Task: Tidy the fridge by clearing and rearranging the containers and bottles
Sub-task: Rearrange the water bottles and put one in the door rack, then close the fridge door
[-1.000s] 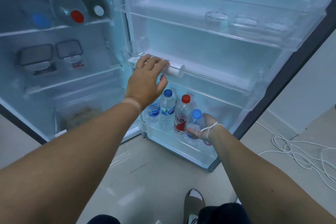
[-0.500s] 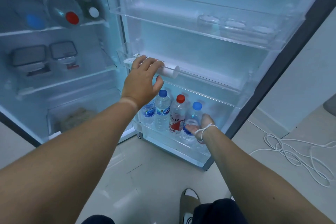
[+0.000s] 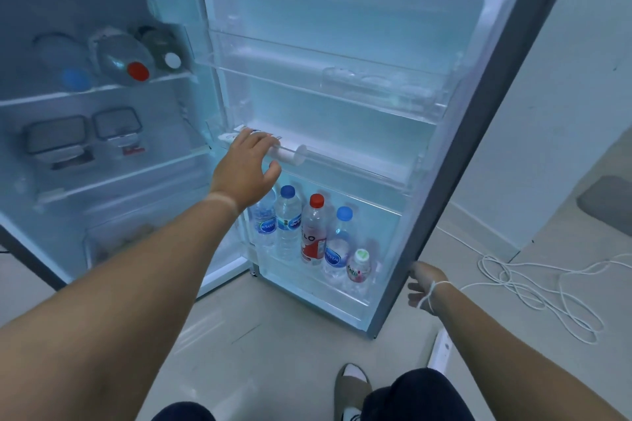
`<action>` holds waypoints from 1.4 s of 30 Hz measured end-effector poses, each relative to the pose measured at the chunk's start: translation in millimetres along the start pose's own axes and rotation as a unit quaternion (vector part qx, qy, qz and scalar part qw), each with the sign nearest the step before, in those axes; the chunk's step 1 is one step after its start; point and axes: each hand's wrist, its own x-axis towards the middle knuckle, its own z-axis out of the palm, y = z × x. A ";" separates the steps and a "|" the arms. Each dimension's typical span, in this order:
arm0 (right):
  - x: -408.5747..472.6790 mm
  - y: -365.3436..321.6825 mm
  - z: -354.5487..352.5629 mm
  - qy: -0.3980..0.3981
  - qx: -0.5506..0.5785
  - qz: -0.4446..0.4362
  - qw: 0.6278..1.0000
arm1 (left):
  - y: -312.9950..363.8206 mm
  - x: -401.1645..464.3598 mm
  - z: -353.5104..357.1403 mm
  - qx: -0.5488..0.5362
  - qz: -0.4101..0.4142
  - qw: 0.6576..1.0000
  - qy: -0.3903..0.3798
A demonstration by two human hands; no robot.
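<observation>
The fridge stands open, its door (image 3: 461, 215) swung to the right. My left hand (image 3: 244, 167) grips the front rail of the middle door shelf (image 3: 359, 169), fingers draped over a white tube (image 3: 290, 154) lying in it. In the bottom door shelf (image 3: 307, 287) stand several bottles: blue-capped water bottles (image 3: 289, 222), a red-capped bottle (image 3: 313, 232) and a small bottle with a green-and-white cap (image 3: 359, 267). My right hand (image 3: 424, 284) is at the door's outer edge, fingers apart, holding nothing.
Inside the fridge, three bottles (image 3: 136, 72) lie on the top shelf and two lidded containers (image 3: 56, 137) sit on the one below. The upper door shelf (image 3: 342, 96) holds an egg tray. A white cable (image 3: 547, 287) lies coiled on the floor to the right.
My right hand has let go of the blue-capped bottle in the bottom door shelf and moved right to the door's edge. My left hand has stayed on the middle shelf rail.
</observation>
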 end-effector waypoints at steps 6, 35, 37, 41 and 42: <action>-22.8 -31.3 -23.6 0.070 0.031 -0.139 0.987 | -5.6 -7.1 -18.7 0.013 -0.008 1.000 -0.025; -166.3 -13.3 51.2 -0.278 -0.070 -0.264 0.921 | -26.5 -99.8 -130.0 0.127 -0.102 0.971 -0.173; -181.5 -16.0 65.0 -0.282 -0.103 -0.266 0.916 | -32.1 -108.1 -142.9 0.138 -0.105 0.968 -0.184; -209.1 -21.8 92.4 -0.309 -0.127 -0.293 0.896 | -50.5 -130.4 -177.1 0.151 -0.139 0.959 -0.196; -213.1 -23.4 99.3 -0.316 -0.122 -0.306 0.890 | -55.5 -136.0 -185.8 0.154 -0.146 0.958 -0.193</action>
